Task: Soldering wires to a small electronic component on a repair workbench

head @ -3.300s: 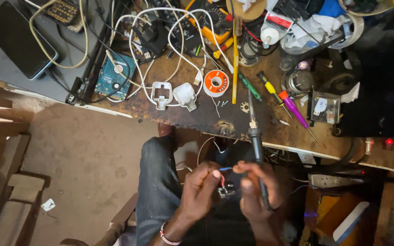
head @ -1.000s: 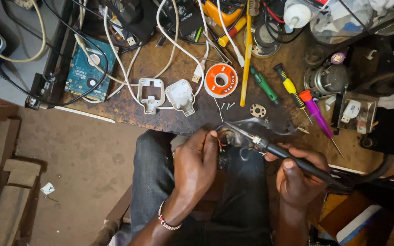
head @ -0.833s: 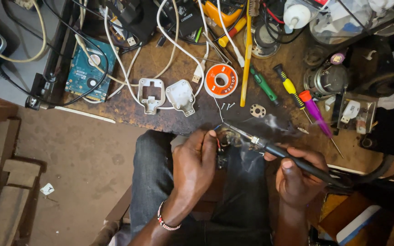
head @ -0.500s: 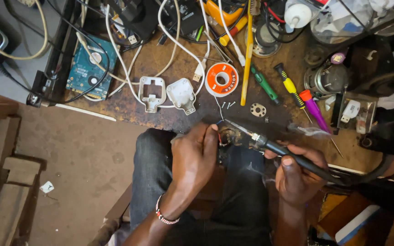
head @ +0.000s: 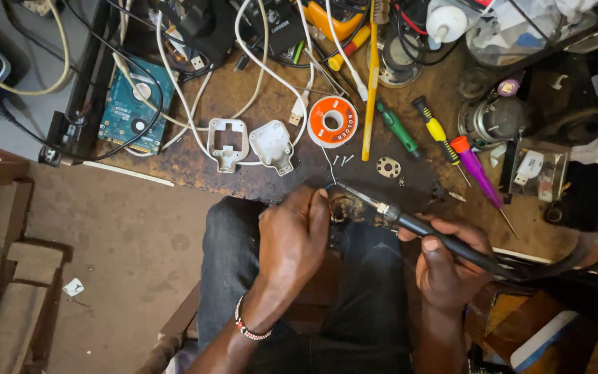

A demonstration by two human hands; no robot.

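My left hand (head: 293,235) grips a small dark electronic part (head: 340,208) with thin wires at the bench's front edge, above my lap. My right hand (head: 448,260) is closed around the black handle of a soldering iron (head: 410,223). The iron's metal tip points left and touches the part near my left fingers. A thin strand of solder wire runs from the part up toward the orange solder spool (head: 333,122) on the bench.
On the worn brown bench (head: 243,90) lie two white plastic housing halves (head: 250,144), a bare hard-drive board (head: 133,107), white cables, several screwdrivers (head: 475,170), small screws and a washer (head: 387,167). A wooden step stands at the left on the concrete floor.
My hands rose from my lap to the bench edge. My right hand turned the iron from upright to pointing left, and its tip has met the part; over the last second only slight shifts.
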